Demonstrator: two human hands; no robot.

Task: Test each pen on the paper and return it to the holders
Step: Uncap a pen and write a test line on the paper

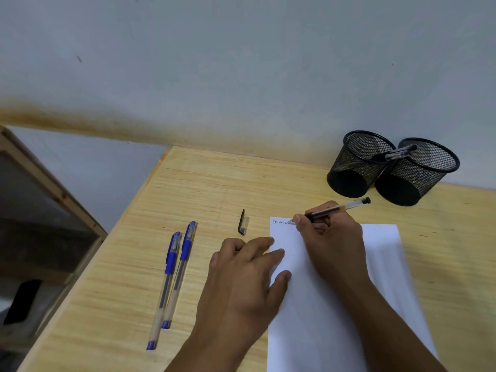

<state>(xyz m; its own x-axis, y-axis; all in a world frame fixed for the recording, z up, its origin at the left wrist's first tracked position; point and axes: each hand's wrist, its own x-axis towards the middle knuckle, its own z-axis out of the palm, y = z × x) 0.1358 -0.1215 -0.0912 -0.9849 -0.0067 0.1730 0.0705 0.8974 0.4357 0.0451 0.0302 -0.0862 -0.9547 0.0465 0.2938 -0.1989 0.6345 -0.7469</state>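
A white sheet of paper (381, 264) lies on the wooden table (214, 183). My right hand (332, 245) grips a clear black pen (338, 208), its tip on the paper's top left corner beside a short line of writing. My left hand (249, 277) rests flat with its fingers pressing the paper's left edge. The pen's black cap (243, 222) lies off the paper to the left. Two capped blue pens (174, 275) lie side by side further left. Two black mesh holders (357, 167) (421, 175) stand at the back right; a capped pen (397, 153) leans in the left one.
A wall runs right behind the table. The table's left edge slants from the back centre to the front left, with a wooden frame (45, 183) and floor clutter beyond it.
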